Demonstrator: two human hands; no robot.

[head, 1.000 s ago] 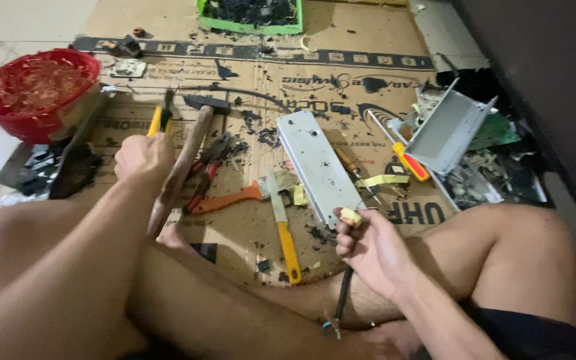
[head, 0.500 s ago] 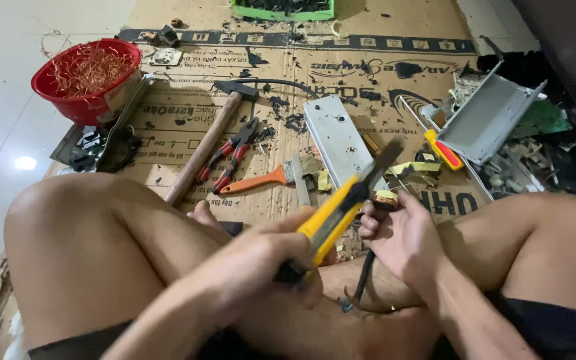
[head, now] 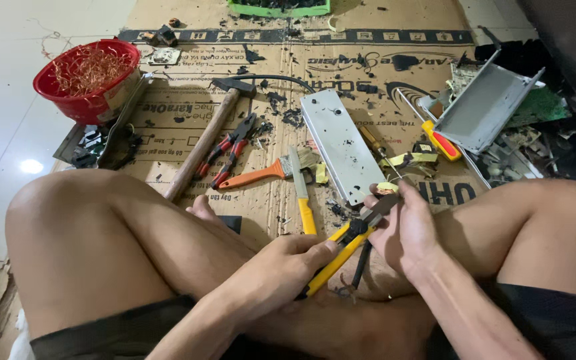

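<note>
Sitting cross-legged on a sheet of cardboard point(head: 168, 127) spread over the floor, the person works over their lap. The left hand point(head: 281, 267) has its fingers wrapped tight around the handles of yellow-handled pliers point(head: 341, 250), whose nose points up toward the right hand point(head: 405, 230). The right hand's fingers are pinched on a dark cable point(head: 361, 263) that hangs down between the legs; the pliers' tip meets the cable at those fingers.

Taking the grey metal plate point(head: 338, 143) as the landmark: both hands lie just below its near end. Left of it lie an orange-handled brush point(head: 261, 175), red-handled pliers point(head: 231, 148) and a wooden-handled hammer point(head: 205, 140); a yellow-handled tool point(head: 303, 197) lies just beside its lower left edge. Far left of it stands a red basin point(head: 88, 80) full of copper wire. Right of it are a red-and-yellow screwdriver point(head: 441, 141) and an open grey metal casing point(head: 485, 107). Above it, at the cardboard's far edge, sits a green tray point(head: 278, 9).
</note>
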